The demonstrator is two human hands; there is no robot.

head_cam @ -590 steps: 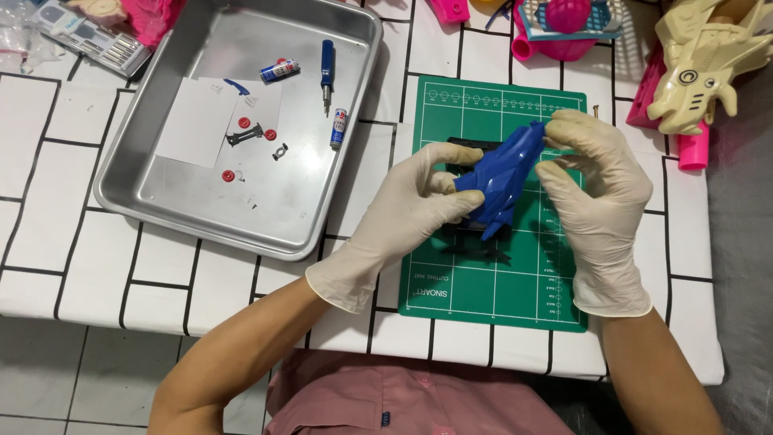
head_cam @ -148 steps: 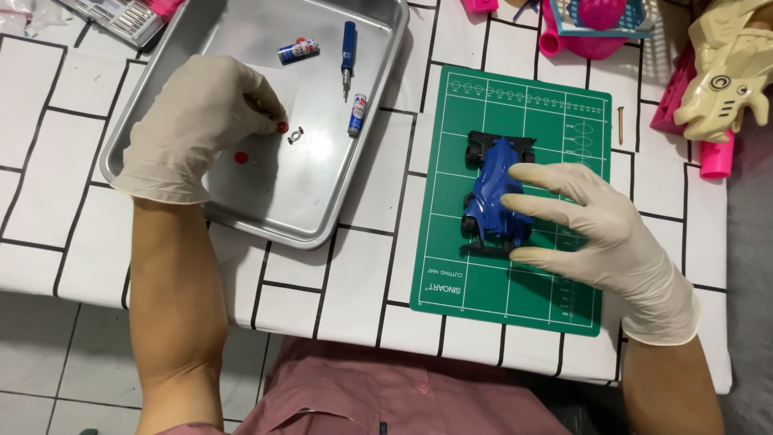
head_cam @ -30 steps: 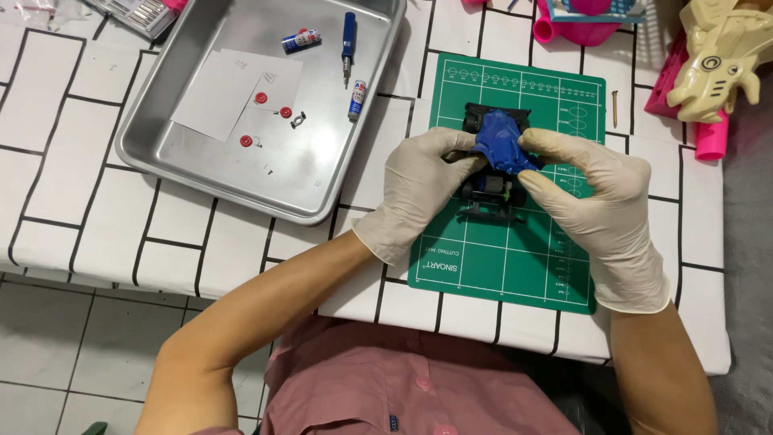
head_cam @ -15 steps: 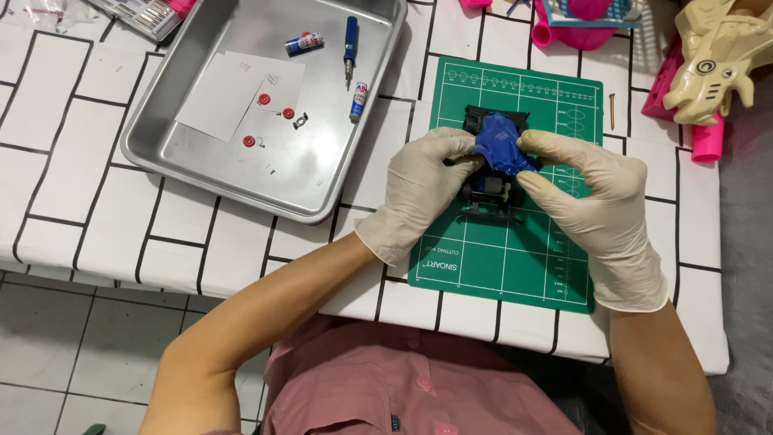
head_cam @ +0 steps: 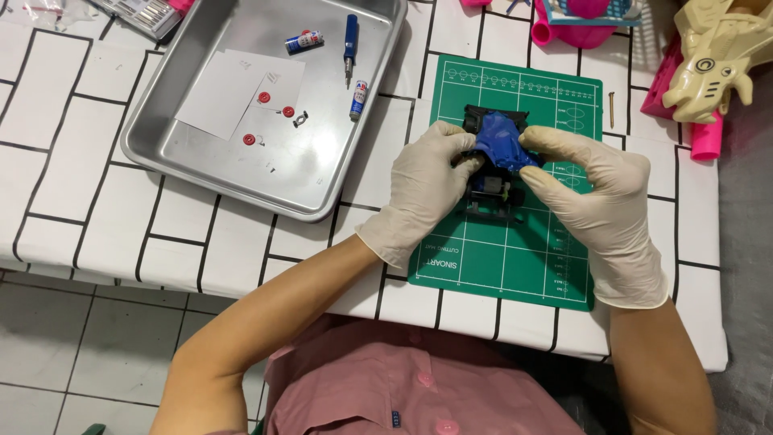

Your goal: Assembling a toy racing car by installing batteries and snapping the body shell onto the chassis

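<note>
Your left hand (head_cam: 427, 185) & right hand (head_cam: 596, 201) both pinch the blue car shell (head_cam: 501, 143), held over the black chassis (head_cam: 491, 193) on the green cutting mat (head_cam: 515, 258). Metal tray (head_cam: 209, 169) w/ red wheels (head_cam: 264, 97) sits just left of mat.

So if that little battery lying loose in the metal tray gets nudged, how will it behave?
The battery is a small cylinder lying on its side, so it would probably roll. The tray floor looks smooth and bare there, so little would slow it before the raised rim. It likely feels dense for its size.

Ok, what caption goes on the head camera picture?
Both gloved hands, left and right, hold a blue toy car over a green mat.
</note>
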